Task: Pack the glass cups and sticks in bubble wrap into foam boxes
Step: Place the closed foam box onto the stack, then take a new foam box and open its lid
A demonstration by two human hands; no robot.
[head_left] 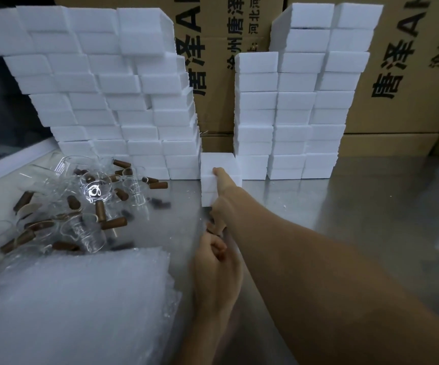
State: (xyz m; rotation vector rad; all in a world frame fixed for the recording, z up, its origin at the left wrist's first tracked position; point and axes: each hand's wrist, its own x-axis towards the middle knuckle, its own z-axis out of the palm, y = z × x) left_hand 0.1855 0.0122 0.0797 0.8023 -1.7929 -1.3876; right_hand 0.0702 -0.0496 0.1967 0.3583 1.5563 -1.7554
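Your right hand [222,196] is stretched out to the foam box [219,177] sitting alone in the gap between the two white stacks; thumb up on its front face, the other fingers curled down around its lower front edge, so the grip looks closed on that box, though the fingers are partly hidden behind your own wrist. Your left hand [214,270] sits nearer you, just below the right one, fingers curled into a loose fist; something small and dark peeks out near the fingertips, but I can't tell what it is or whether you're actually holding it.

The glass cups [95,184] are lying in a jumble on the left side of the steel bench [358,206], some on their sides, with the brown sticks [99,210] scattered in and around them. The bubble wrap [76,306] is a big cloudy heap at the front left, right beside your left wrist. The foam stack on the left [102,93] leans a bit; the foam stack on the right [302,109] is straighter; cardboard cartons [403,75] with printed characters stand behind both.
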